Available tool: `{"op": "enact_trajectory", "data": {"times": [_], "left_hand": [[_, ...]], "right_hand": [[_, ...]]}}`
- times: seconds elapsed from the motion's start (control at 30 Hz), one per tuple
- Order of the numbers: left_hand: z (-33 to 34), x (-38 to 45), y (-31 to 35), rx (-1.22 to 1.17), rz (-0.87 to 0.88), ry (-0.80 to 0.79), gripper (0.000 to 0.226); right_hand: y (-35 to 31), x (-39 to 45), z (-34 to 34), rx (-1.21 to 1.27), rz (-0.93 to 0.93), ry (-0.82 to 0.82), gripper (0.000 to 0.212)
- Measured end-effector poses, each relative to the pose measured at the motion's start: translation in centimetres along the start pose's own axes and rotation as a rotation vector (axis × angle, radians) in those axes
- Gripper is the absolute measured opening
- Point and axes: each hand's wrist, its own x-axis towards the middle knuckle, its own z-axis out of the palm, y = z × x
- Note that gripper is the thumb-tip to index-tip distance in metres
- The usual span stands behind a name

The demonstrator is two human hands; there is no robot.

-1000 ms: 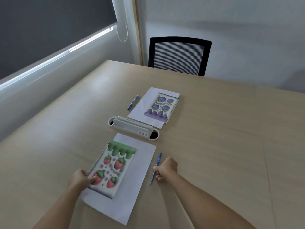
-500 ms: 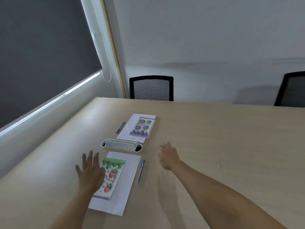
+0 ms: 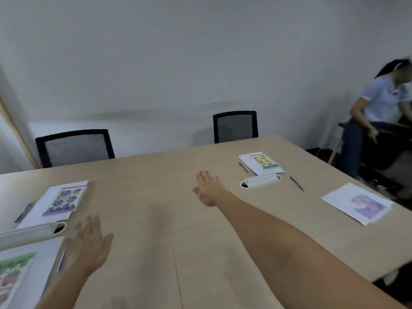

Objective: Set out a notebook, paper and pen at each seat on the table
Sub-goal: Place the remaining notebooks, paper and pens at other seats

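- The right hand (image 3: 208,188) was stretched far forward over the bare middle of the pale wooden table (image 3: 142,197), fingers spread apart and gripping nothing.
- The left hand (image 3: 89,246) hovered low and near the body, palm down, fingers also splayed and empty — it partly covered a blue pen (image 3: 60,262) lying beside a white sheet of paper (image 3: 42,259).
- On that sheet, at the frame's lower left edge, lay a spiral notebook with a green and red strawberry cover (image 3: 10,277); this set sat just beside the left hand.
- Ahead and to the right of the right hand lay a loose blue ballpoint pen (image 3: 296,183), its long axis running diagonally away, near a white oval cable tray (image 3: 260,181) set into the table.
- Further right, well apart from that pen, a white sheet with a purple-covered notebook (image 3: 365,207) sat at a slant.
- The right hand was plainly the nearer one to this set — the likely next reach lay forward and rightward, though that is a judgement.
- Two other sets — purple grape notebook (image 3: 64,200), yellow-green notebook (image 3: 265,162) — looked complete, each with a pen alongside.
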Motion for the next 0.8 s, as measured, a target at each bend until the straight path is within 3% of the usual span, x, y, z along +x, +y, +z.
{"op": "enact_trajectory", "data": {"times": [0.43,0.57,0.8], "left_hand": [[10.6,-8.8,39.3,0.015,0.256,-0.227,0.065],[14.0,-11.1,48.6,0.057,0.312,-0.289,0.064],[20.3,-9.4,57.9,0.082,0.321,-0.381,0.062]], "right_hand": [[38.7,-13.6,-5.6,-0.024,0.285,0.076,0.060],[49.0,-16.0,-5.5,-0.010,0.359,0.025,0.058],[61.7,-15.4,-2.6,-0.005,0.425,-0.082,0.056]]}}
